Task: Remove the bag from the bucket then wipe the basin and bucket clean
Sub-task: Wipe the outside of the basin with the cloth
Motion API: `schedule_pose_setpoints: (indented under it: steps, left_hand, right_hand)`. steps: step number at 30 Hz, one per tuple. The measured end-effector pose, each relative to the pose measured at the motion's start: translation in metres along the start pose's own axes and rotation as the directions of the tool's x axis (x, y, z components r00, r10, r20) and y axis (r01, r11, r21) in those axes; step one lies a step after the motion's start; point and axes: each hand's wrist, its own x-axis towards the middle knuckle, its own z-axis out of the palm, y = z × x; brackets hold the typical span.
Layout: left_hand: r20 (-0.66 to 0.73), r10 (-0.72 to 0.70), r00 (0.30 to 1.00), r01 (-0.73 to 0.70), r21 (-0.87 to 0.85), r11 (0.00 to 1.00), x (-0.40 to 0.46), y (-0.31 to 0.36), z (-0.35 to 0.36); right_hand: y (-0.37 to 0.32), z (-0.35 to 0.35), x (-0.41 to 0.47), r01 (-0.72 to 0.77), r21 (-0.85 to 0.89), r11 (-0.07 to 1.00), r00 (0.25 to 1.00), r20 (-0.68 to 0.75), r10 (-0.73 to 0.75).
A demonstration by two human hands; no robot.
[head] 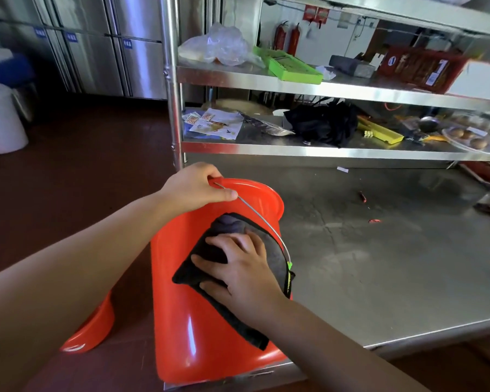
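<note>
Orange bucket tipped on its side at the near left corner of the steel table, mouth facing far. Left hand curled around the bucket's rim and wire handle. Right hand flat, fingers spread, pressing a dark cloth onto the wall. Orange basin, probably, low at near left. Risks: bucket rolling off the edge under a hard wipe; cloth snagging on the handle.
</note>
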Motion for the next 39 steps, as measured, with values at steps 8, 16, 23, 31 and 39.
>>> schedule_pose_setpoints:
  steps: [8,16,23,31,39]
  left_hand:
    - [-0.186,-0.095,0.978,0.108,0.060,0.992,0.012,0.011,0.017]
    - [-0.107,-0.167,0.980,0.164,-0.036,0.986,0.030,0.010,0.021]
    - [-0.108,-0.216,0.971,0.187,-0.227,0.956,0.039,0.003,0.018]
    - [-0.054,0.253,0.966,-0.234,0.229,0.945,0.038,-0.010,0.027]
    - [-0.062,0.181,0.982,-0.164,0.213,0.963,0.042,-0.018,0.019]
  right_hand:
    - [-0.002,0.000,-0.004,-0.031,0.006,1.000,1.000,0.001,0.031]
    - [0.015,-0.005,0.004,-0.080,0.088,0.993,0.995,0.073,0.073]
    - [0.019,-0.002,0.001,-0.099,0.079,0.992,0.994,0.058,0.095]
    - [0.028,0.004,0.000,-0.098,0.059,0.993,0.995,0.015,0.097]
    - [0.065,-0.003,0.069,-0.260,0.164,0.951,0.956,-0.097,0.278]
